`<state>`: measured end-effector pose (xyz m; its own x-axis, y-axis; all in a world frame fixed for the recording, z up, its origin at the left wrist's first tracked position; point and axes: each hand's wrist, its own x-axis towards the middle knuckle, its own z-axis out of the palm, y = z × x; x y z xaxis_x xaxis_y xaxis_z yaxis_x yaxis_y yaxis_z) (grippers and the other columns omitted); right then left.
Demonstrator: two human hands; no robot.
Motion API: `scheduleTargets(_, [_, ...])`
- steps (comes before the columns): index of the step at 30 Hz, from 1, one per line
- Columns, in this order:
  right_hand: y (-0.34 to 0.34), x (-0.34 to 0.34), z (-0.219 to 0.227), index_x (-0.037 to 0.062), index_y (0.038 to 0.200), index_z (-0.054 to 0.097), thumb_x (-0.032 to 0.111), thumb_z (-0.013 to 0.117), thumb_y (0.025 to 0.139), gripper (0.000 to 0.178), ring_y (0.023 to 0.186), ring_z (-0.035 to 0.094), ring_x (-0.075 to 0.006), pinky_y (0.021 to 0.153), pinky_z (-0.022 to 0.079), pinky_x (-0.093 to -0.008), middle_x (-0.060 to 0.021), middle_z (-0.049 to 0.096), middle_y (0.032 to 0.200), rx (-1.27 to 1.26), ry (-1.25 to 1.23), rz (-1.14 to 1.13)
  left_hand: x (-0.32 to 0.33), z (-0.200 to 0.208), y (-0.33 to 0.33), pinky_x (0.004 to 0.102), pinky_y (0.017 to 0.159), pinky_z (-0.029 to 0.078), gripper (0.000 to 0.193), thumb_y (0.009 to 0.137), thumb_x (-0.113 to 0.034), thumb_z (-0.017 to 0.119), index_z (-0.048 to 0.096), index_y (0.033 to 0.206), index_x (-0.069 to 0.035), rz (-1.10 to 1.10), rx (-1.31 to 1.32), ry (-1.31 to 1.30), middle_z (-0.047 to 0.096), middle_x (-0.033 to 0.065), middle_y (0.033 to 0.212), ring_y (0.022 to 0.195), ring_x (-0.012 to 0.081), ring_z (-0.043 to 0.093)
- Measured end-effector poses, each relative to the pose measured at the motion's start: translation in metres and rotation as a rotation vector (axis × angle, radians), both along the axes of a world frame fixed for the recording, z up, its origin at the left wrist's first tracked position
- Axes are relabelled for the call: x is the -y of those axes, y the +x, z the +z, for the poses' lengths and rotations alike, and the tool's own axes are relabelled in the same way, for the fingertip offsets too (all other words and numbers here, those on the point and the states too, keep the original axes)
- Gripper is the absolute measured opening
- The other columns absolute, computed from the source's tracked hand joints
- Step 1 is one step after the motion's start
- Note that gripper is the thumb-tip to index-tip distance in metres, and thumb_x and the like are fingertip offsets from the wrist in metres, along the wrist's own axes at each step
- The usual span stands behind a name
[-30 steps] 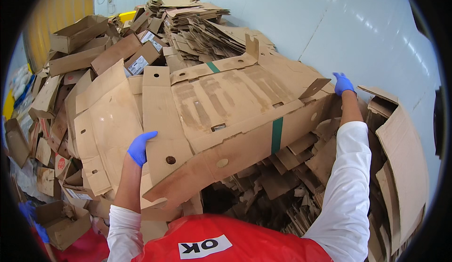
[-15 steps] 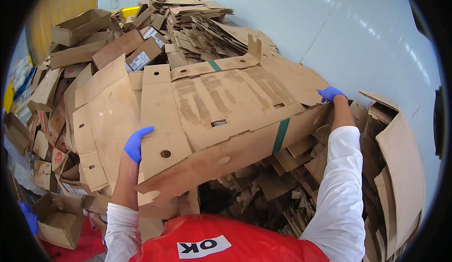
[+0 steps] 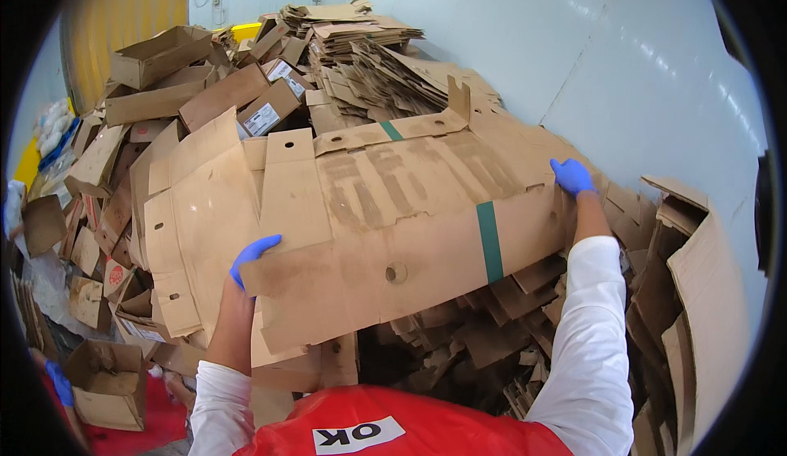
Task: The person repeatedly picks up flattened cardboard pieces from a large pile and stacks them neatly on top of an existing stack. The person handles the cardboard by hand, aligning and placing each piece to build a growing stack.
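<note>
A large, partly flattened brown cardboard box [image 3: 459, 222] lies across the pile in front of me, with dark stains on its inner face and a green strip on its near panel. That near panel stands up toward me, with a round hole in it. At the panel's left end is my left hand [image 3: 254, 261] in a blue glove, closed on the edge, its thumb side showing. Blue-gloved too, my right hand [image 3: 574, 176] grips the panel's far right corner; its fingertips are partly hidden behind the cardboard.
Stacked flat cardboard [image 3: 361, 29] rises at the back, beside open boxes [image 3: 160, 54] heaped at left. Loose cardboard pieces [image 3: 500, 312] lie below the panel. A bent sheet [image 3: 713, 292] leans at right near the white wall [image 3: 648, 87]. Another person's gloved hand [image 3: 59, 382] touches a box [image 3: 106, 382].
The near panel has tilted up, so its top edge now covers the slots behind it. Both my hands have moved with it. The whole view has shifted slightly.
</note>
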<state>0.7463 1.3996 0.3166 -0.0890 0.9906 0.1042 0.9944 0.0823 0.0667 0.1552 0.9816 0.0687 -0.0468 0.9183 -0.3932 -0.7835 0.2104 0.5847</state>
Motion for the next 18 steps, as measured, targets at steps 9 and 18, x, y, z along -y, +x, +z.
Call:
scheduleTargets(9, [-0.023, 0.019, 0.02, 0.0133, 0.146, 0.057, 0.052, 0.051, 0.092, 0.067, 0.144, 0.046, -0.0339, 0.118, 0.036, -0.0497, -0.0132, 0.048, 0.157, 0.407, -0.375, -0.152, 0.0, 0.003, 0.011, 0.0416, 0.092, 0.059, 0.044, 0.096, -0.025, 0.067, 0.062, 0.13, 0.003, 0.004, -0.096, 0.011, 0.071, 0.0156, 0.122, 0.107, 0.0282, 0.071])
scheduleTargets(18, [-0.031, 0.015, 0.016, 0.0198, 0.149, 0.054, 0.051, 0.051, 0.091, 0.067, 0.144, 0.046, -0.0313, 0.117, 0.037, -0.0475, -0.01, 0.047, 0.159, 0.372, -0.392, -0.218, 0.002, -0.019, 0.003, 0.0413, 0.092, 0.059, 0.043, 0.096, -0.024, 0.067, 0.062, 0.129, 0.003, 0.007, 0.003, 0.025, 0.071, 0.016, 0.121, 0.107, 0.0279, 0.071])
